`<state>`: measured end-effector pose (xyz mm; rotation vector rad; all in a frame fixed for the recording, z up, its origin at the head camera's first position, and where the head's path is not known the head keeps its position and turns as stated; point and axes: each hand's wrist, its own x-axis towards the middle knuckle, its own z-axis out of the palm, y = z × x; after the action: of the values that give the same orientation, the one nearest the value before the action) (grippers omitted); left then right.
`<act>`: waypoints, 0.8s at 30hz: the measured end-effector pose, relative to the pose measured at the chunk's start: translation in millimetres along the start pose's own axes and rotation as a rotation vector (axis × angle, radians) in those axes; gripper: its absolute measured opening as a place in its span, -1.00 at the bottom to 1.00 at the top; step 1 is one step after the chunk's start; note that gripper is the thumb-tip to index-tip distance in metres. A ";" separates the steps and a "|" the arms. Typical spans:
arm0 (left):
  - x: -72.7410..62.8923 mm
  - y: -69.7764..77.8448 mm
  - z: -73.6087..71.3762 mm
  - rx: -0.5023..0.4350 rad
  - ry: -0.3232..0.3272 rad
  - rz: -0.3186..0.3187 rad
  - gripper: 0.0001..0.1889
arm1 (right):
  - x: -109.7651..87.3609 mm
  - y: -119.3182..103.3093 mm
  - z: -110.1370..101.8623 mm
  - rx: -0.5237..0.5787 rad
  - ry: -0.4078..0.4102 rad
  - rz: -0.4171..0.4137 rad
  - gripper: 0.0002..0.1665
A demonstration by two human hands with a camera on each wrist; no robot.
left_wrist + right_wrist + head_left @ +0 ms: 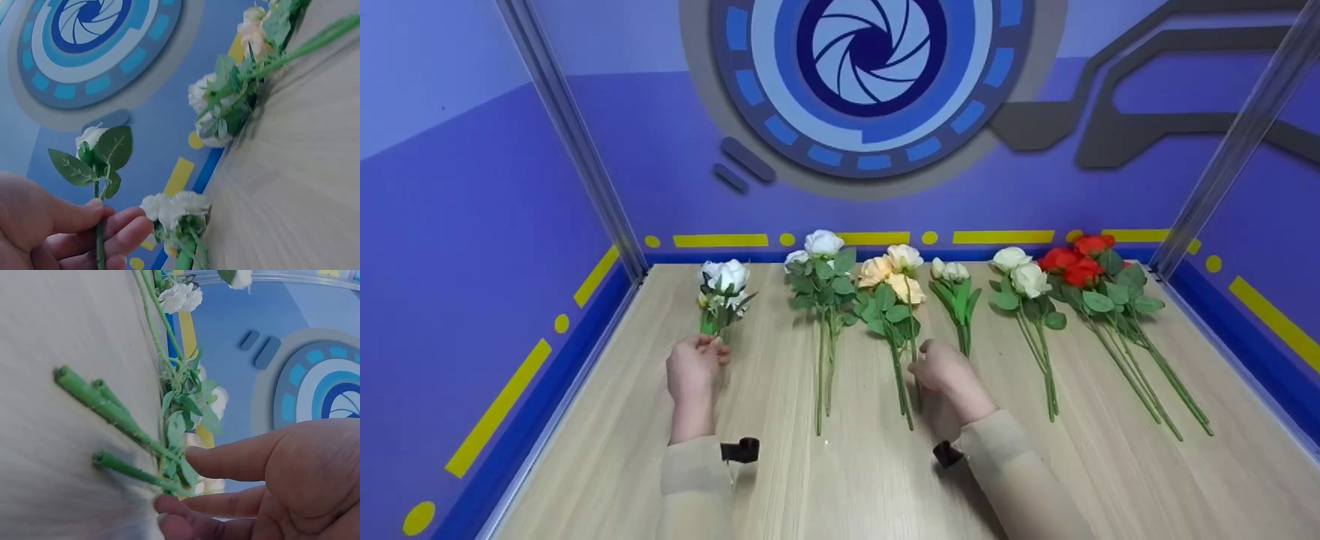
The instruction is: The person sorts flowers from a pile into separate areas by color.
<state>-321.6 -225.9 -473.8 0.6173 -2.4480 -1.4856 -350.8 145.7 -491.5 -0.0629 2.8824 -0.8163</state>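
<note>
My left hand (696, 375) pinches the green stem of a white rose (90, 138) between thumb and fingers, bloom upward. Behind it, a white flower bunch (177, 211) lies on the table; in the head view the two overlap. My right hand (949, 373) is at the peach roses (891, 276), beside their rightmost stem (132, 471). In the right wrist view its thumb and fingers stand apart around that stem, with a gap showing. The other two peach stems (107, 408) lie farther left on the table.
On the wooden table (855, 487) lie, left to right, white roses (823, 244), white tulips (952, 271), cream roses (1027, 279) and red roses (1080, 270). Their stems point toward me. Blue panels (660, 165) wall the back and sides.
</note>
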 end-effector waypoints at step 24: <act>-45.1 43.3 89.3 -0.629 -0.410 0.077 -0.81 | -38.5 -69.6 65.3 0.687 -0.207 -0.386 -0.76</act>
<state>-326.5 -117.0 -475.8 0.0933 -2.0121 -2.3709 -302.9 55.7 -505.1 -0.5918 2.2770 -1.7001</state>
